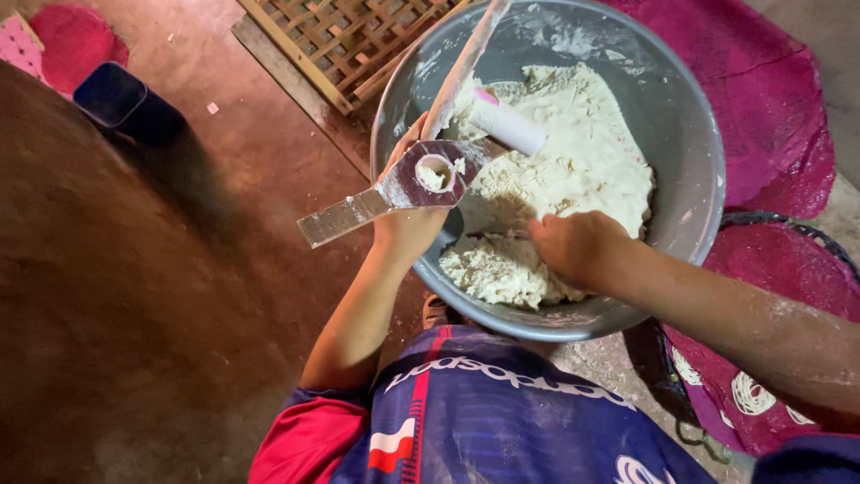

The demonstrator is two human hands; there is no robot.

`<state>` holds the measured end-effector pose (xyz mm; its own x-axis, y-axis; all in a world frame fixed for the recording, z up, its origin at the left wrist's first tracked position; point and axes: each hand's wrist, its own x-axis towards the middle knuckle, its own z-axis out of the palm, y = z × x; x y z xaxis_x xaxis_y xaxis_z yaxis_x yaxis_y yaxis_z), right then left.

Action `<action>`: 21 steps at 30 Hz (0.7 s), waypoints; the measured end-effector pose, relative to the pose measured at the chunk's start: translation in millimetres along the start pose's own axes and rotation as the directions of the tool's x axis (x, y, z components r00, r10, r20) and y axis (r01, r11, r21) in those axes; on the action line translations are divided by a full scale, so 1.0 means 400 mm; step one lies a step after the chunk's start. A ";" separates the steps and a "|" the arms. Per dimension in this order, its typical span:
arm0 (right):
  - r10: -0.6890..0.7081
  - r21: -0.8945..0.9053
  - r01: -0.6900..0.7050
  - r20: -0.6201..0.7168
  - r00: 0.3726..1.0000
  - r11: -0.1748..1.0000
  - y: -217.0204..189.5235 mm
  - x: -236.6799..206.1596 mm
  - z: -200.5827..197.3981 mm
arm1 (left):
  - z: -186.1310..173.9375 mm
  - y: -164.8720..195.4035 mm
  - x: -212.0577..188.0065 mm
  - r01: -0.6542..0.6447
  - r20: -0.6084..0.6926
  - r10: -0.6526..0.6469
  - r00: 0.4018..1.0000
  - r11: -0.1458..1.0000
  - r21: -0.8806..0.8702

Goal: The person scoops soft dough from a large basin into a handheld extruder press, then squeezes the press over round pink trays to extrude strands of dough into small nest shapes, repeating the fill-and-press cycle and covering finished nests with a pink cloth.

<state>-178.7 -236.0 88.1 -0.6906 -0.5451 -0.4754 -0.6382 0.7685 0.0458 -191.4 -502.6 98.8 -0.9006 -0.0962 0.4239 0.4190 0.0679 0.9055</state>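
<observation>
Home floor kitchen: bare earthen floor [134,296], dough basin [690,134], woven mats [770,81], wooden lattice [349,36].

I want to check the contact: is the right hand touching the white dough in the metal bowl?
Touching. The head view shows the right hand with its fingers pressed into the white dough inside the metal bowl, no gap visible.

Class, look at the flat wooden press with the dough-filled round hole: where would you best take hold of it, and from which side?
Probably the bare handle of the flat wooden press sticking out left, from below; the left hand already supports its dough-filled middle.
</observation>
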 end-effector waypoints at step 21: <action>0.199 0.723 -0.261 0.172 0.965 0.640 -0.016 -0.372 -0.143 | -0.016 -0.004 0.029 -0.227 0.070 0.217 0.974 0.936 0.268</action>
<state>-91.2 -178.9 208.9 -0.7344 -0.3153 -0.6010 0.0182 0.8761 -0.4818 -201.7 -510.3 102.2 -0.7942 -0.0099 0.6075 0.5661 0.3512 0.7458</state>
